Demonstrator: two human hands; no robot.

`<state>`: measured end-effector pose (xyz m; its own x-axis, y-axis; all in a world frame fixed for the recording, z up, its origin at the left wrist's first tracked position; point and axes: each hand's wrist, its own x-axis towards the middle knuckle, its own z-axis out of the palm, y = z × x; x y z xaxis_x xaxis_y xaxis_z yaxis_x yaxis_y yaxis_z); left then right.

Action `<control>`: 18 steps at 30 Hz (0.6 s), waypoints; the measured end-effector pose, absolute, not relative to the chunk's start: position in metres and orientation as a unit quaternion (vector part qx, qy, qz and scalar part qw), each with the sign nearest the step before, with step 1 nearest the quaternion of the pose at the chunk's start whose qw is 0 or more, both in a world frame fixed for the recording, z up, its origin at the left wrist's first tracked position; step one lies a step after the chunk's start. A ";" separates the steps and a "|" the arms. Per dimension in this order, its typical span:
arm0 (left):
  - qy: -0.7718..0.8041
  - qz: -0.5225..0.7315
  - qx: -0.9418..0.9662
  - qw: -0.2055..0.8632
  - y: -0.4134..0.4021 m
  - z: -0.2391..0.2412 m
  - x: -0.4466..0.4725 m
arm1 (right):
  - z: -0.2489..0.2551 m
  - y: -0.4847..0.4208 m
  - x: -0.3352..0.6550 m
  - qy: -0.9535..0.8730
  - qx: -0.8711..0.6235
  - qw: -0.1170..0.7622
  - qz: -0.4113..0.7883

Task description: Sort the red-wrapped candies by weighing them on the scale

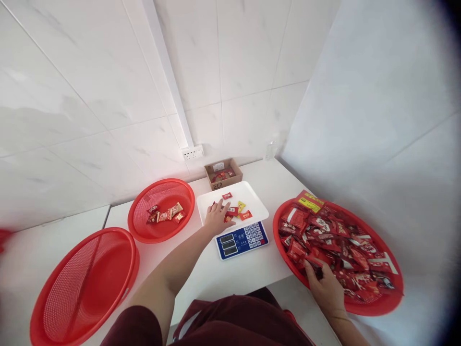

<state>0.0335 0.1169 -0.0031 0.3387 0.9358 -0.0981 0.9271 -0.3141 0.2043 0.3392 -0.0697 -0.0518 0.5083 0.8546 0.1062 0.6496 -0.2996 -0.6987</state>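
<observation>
The operator wears a maroon shirt (pixel 234 322) and stands at the near edge of a white table (pixel 198 281). At near right, a large red basket (pixel 378 309) holds a heap of mostly red wrapped packets (pixel 327 230). The right hand (pixel 327 290) reaches over the near rim, thumb and fingers bent about a dark packet (pixel 318 272); whether the grip is closed on it cannot be determined. At near left stands a red mesh-sided basket (pixel 135 252); the rim of a second, farther basket (pixel 190 192) meets it in view, but contact cannot be confirmed. Between the left and right baskets is a weighing scale (pixel 242 241), its blue panel carrying three display windows and a keypad toward the operator. The left hand (pixel 217 218) is palm down over the white tray (pixel 255 199) of the scale, fingers apart, fingertips among small packets (pixel 246 215) in red and yellow; the area under the palm is hidden. The second basket contains several red and cream packets (pixel 164 215). Behind the tray, an open cardboard box (pixel 230 182) contains red packets. A white socket strip (pixel 193 152) is mounted on the tiled wall (pixel 245 57), below a vertical conduit (pixel 169 72).
</observation>
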 end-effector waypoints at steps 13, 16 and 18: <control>0.606 0.032 0.782 0.143 0.141 -0.009 0.079 | -0.047 -0.069 0.340 -0.503 -0.776 0.346 0.156; 0.597 0.082 0.788 0.127 0.129 -0.005 0.063 | -0.046 -0.068 0.340 -0.504 -0.777 0.342 0.161; 0.613 0.114 0.774 0.112 0.118 -0.002 0.046 | -0.046 -0.067 0.340 -0.502 -0.778 0.340 0.163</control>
<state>0.0456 0.1181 -0.0015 0.2233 0.9740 0.0389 0.9228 -0.2241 0.3134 0.3395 -0.0671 -0.0455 0.4425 0.8924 0.0882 0.6710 -0.2643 -0.6927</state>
